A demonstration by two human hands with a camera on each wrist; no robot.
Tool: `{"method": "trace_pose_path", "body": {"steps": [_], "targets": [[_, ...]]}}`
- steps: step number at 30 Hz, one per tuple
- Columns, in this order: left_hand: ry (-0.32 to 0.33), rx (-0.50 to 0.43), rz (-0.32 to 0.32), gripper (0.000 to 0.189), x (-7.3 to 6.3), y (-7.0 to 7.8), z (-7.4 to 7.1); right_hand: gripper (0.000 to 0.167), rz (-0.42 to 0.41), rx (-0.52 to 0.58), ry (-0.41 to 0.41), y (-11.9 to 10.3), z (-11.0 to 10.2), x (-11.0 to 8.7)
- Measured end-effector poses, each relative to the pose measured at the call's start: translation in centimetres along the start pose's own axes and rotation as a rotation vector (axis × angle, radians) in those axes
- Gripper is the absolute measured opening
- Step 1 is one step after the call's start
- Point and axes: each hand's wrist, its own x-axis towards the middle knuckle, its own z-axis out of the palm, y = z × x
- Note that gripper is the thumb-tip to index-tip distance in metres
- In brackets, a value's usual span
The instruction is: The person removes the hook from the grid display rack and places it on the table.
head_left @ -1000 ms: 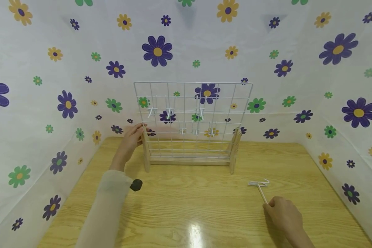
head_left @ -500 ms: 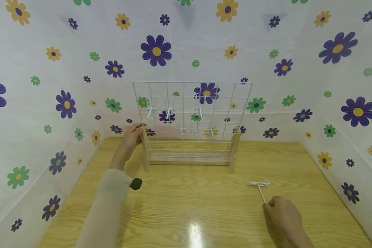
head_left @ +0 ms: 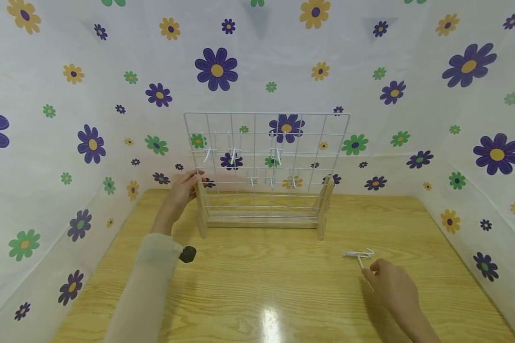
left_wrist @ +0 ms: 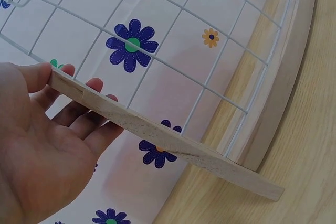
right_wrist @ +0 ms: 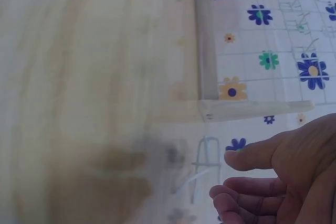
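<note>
A white wire grid rack (head_left: 254, 153) stands upright in a wooden base. My left hand (head_left: 181, 190) grips the top of its left wooden post (left_wrist: 157, 137); in the left wrist view the thumb is on the near side and the fingers curl behind. A white metal display hook (head_left: 359, 255) lies on the table at the right. Just beside its stem is my right hand (head_left: 392, 288). The right wrist view shows the right thumb and loosely bent fingers apart, with the hook (right_wrist: 206, 161) just beyond their tips.
Several white hooks (head_left: 233, 155) hang on the grid in two rows. The wood-grain table (head_left: 257, 271) has flower-printed white sheeting (head_left: 257, 57) at its back and sides. A dark object (head_left: 188, 254) is attached at the left cuff.
My right fingers have let go of the hook's stem end and shifted slightly forward along it. The hook and my left hand stay in place.
</note>
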Motion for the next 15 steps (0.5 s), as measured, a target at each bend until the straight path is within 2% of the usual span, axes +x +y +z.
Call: {"method": "trace_pose_path", "body": {"steps": [5, 15], "targets": [[-0.008, -0.007, 0.004, 0.049, 0.0, 0.1, 0.1, 0.031, -0.067, 0.023, 0.111, -1.6, -1.1, 0.5], [-0.005, -0.018, 0.01, 0.052, -0.1, 0.1, 0.2, 0.028, -0.143, 0.099, 0.214, -5.7, -3.3, 2.2]]}}
